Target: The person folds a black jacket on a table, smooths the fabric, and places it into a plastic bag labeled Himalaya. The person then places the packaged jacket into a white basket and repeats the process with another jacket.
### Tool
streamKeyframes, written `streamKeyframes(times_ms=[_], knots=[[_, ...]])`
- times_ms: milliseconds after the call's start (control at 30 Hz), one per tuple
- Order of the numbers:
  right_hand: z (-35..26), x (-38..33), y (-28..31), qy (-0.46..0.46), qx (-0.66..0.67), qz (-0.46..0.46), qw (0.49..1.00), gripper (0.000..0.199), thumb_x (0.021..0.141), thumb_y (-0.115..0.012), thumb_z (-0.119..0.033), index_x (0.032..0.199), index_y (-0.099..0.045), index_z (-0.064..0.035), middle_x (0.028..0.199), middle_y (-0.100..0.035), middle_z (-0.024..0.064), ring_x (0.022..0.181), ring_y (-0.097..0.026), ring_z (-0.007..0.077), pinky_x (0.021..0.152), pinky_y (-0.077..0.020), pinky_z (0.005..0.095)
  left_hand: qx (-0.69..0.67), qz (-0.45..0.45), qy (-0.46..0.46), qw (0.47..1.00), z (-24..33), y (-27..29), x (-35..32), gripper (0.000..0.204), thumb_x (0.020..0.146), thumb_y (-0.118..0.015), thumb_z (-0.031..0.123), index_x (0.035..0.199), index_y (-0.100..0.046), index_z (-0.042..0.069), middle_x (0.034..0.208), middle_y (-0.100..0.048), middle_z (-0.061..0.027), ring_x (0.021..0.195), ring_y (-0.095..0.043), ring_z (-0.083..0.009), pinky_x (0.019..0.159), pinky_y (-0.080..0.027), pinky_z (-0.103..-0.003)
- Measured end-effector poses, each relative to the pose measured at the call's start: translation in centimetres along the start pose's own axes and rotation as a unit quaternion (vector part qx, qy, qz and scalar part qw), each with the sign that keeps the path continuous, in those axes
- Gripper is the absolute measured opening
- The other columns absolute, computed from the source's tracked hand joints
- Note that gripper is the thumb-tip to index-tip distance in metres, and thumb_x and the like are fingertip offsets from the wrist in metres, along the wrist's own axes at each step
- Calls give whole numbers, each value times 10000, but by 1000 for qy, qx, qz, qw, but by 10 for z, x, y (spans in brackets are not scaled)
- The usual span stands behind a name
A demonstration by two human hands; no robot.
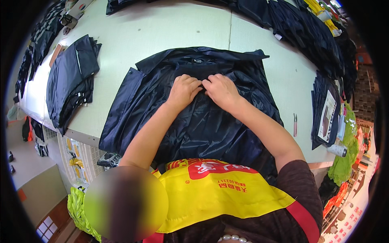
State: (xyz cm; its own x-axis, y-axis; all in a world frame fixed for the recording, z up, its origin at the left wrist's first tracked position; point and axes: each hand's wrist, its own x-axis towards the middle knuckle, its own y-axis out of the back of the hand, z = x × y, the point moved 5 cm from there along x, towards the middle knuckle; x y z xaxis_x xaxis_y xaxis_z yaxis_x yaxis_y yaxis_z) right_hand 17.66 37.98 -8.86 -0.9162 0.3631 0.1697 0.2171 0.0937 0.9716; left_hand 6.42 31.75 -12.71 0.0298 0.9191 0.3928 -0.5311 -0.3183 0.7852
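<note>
A shiny dark navy jacket [125, 111] is spread on the pale table in front of me, its collar edge away from me and its smooth lining partly showing. My left hand [184, 92] and my right hand [222, 92] meet near its upper middle. Both have bent fingers pinching the dark cloth, with the fingertips almost touching. The exact fold between them is partly hidden by the fingers. Near the jacket's left corner sits a round snap [130, 73].
Folded dark garments [73, 77] lie at the left. More dark garments [300, 36] line the far right edge. Packaged dark clothing [324, 113] and a thread spool [337, 150] sit at the right, with a slim tool [295, 124] nearer. A white basket [83, 158] stands below the table's left edge.
</note>
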Motion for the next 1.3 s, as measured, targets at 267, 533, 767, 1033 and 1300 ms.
streamKeyframes(times_ms=[267,533,767,1033,1300], knots=[[57,18,-26,-4,214,-103,971,221,753,-674,-204,940,-661,-87,871,-630,113,891,-595,282,767,-487,381,94,17,28,995,0,6,24,190,774,-645,201,928,-678,95,946,-582,-46,962,-515,-239,830,-379,-374],[39,32,3,82,57,9,995,257,720,-707,-175,930,-640,-43,843,-619,119,834,-589,272,758,-475,359,66,33,9,997,-7,3,23,213,749,-657,178,946,-656,94,937,-639,-39,915,-546,-227,830,-387,-361],[81,56,-29,-13,252,-129,959,262,805,-643,-264,945,-651,-43,881,-644,143,845,-611,319,742,-485,364,52,3,73,996,-36,-6,49,193,769,-636,192,928,-660,85,890,-645,-58,906,-554,-245,808,-396,-374],[77,61,-28,-87,132,3,987,139,873,-519,-149,936,-521,-25,858,-621,186,802,-611,359,673,-503,422,96,114,43,988,-13,-12,44,337,725,-668,139,1043,-615,39,1031,-608,-67,950,-546,-239,837,-429,-365],[87,117,-7,9,-95,144,985,139,761,-571,-119,889,-608,-78,812,-578,92,830,-574,267,672,-481,366,59,14,52,997,-65,-22,86,177,851,-568,226,830,-601,54,781,-603,-119,783,-566,-314,693,-447,-429]])
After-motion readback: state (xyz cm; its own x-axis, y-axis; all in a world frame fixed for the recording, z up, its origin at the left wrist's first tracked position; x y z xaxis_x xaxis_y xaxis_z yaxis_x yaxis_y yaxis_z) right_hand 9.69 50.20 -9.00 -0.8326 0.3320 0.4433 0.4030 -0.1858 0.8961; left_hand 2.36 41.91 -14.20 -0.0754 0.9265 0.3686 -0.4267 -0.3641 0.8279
